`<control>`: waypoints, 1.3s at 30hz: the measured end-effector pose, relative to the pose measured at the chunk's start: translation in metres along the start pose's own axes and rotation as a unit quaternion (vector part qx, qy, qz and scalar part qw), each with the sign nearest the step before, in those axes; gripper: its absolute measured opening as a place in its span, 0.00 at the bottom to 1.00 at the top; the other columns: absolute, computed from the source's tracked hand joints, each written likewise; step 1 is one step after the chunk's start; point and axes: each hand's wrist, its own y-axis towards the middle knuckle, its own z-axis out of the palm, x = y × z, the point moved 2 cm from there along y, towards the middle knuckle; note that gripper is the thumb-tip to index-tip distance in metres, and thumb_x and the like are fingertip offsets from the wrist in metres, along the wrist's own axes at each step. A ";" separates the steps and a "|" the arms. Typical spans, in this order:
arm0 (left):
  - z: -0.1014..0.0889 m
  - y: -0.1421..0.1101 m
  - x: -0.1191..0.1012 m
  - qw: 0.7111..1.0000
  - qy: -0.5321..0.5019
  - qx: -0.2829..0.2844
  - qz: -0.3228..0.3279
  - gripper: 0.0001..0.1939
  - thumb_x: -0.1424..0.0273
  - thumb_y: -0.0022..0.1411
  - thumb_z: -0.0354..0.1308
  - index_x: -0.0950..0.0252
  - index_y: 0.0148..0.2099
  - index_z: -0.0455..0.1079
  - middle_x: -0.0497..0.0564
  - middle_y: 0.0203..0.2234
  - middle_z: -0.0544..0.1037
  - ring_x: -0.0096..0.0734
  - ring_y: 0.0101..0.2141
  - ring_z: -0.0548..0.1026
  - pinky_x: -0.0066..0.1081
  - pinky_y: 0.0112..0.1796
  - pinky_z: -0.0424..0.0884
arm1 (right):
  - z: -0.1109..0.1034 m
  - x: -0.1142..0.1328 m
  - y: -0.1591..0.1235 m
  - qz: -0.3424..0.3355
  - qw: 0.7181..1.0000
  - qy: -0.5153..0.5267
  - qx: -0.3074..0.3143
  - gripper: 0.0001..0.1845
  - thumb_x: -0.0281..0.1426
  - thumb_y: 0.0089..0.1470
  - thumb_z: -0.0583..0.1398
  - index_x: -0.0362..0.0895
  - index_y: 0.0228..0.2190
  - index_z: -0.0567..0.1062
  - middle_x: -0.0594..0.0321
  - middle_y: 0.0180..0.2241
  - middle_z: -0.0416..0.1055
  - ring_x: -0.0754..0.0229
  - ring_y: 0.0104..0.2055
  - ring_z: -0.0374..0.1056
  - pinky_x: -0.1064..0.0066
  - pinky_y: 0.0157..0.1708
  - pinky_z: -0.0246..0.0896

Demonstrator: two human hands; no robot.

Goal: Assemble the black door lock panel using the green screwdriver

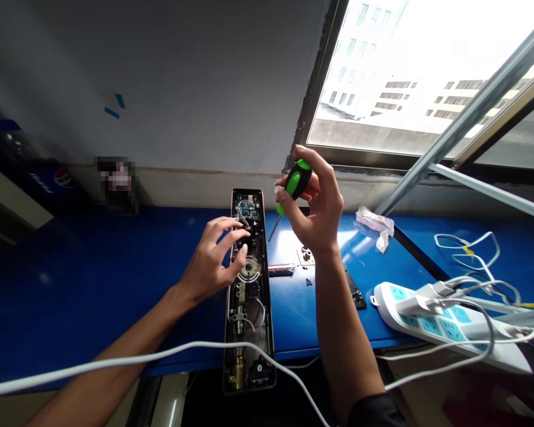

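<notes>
A long, narrow door lock housing [247,296], its inside exposed, lies across the front edge of the blue table. A blue circuit board [247,209] sits at its far end, and a brass-coloured part [239,372] at the near end. My left hand [216,255] reaches over the housing's upper half from the left, fingers curved and apart, with nothing visible held in them. Above and to the right of the housing, my right hand [318,207] grips a green and black screwdriver [296,180], its shaft slanting down clear of the housing.
Small screws [308,282] lie on the table [169,249] beside a shiny strip [282,270] and a dark plate [355,290]. At right are a white power strip [431,320] and a crumpled wrapper [375,222]. A white cable [182,346] crosses over the housing's near end.
</notes>
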 end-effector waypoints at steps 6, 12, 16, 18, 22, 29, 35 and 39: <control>0.010 -0.002 -0.012 0.982 -0.063 0.164 0.068 0.20 0.67 0.72 0.56 0.59 0.64 0.70 0.57 0.64 0.70 0.54 0.70 0.58 0.58 0.66 0.63 | -0.026 -0.032 -0.010 0.067 0.997 0.002 0.027 0.27 0.32 0.57 0.65 0.51 0.58 0.72 0.65 0.34 0.76 0.60 0.30 0.73 0.64 0.31 0.75; 0.009 -0.004 -0.008 0.976 -0.044 0.201 0.066 0.22 0.65 0.73 0.53 0.61 0.66 0.69 0.56 0.68 0.67 0.55 0.71 0.54 0.59 0.66 0.61 | -0.033 -0.039 -0.018 0.142 0.989 0.010 0.049 0.27 0.31 0.59 0.63 0.51 0.59 0.70 0.64 0.34 0.76 0.59 0.31 0.72 0.63 0.32 0.75; 0.010 -0.004 -0.008 0.977 -0.038 0.198 0.070 0.23 0.66 0.73 0.53 0.60 0.67 0.69 0.56 0.69 0.66 0.55 0.71 0.55 0.58 0.66 0.60 | -0.034 -0.042 -0.021 0.156 0.986 0.001 0.063 0.26 0.32 0.60 0.62 0.52 0.59 0.69 0.65 0.33 0.74 0.59 0.30 0.71 0.63 0.32 0.75; 0.011 -0.005 -0.007 0.977 -0.038 0.196 0.070 0.23 0.66 0.73 0.54 0.60 0.67 0.69 0.55 0.68 0.66 0.55 0.71 0.55 0.58 0.66 0.60 | -0.034 -0.044 -0.022 0.161 0.984 0.001 0.076 0.24 0.32 0.59 0.62 0.52 0.57 0.71 0.65 0.33 0.74 0.60 0.30 0.71 0.64 0.31 0.73; 0.012 -0.005 -0.006 0.977 -0.038 0.195 0.076 0.23 0.66 0.73 0.54 0.61 0.67 0.68 0.56 0.69 0.66 0.55 0.71 0.55 0.58 0.66 0.60 | -0.035 -0.046 -0.023 0.178 0.979 0.016 0.095 0.23 0.31 0.58 0.62 0.52 0.55 0.71 0.66 0.32 0.73 0.62 0.30 0.71 0.67 0.31 0.71; 0.012 -0.006 -0.006 0.978 -0.033 0.193 0.076 0.23 0.66 0.73 0.54 0.63 0.67 0.69 0.57 0.68 0.66 0.55 0.71 0.54 0.57 0.67 0.61 | -0.032 -0.056 -0.029 0.213 0.961 -0.034 0.171 0.23 0.31 0.55 0.64 0.51 0.53 0.73 0.69 0.29 0.71 0.65 0.28 0.66 0.70 0.29 0.66; 0.011 -0.006 -0.007 0.982 -0.051 0.164 0.077 0.22 0.69 0.72 0.55 0.62 0.67 0.68 0.58 0.66 0.68 0.53 0.70 0.56 0.56 0.66 0.62 | -0.032 -0.057 -0.031 0.226 0.958 -0.028 0.176 0.23 0.32 0.54 0.65 0.51 0.53 0.74 0.69 0.29 0.71 0.65 0.28 0.67 0.69 0.29 0.67; 0.005 -0.003 -0.006 0.993 -0.056 0.085 0.065 0.20 0.73 0.70 0.57 0.63 0.62 0.71 0.58 0.58 0.75 0.50 0.65 0.65 0.54 0.64 0.66 | -0.035 -0.048 -0.026 0.235 0.963 0.068 0.112 0.25 0.36 0.55 0.65 0.52 0.54 0.72 0.69 0.30 0.72 0.62 0.27 0.72 0.66 0.28 0.72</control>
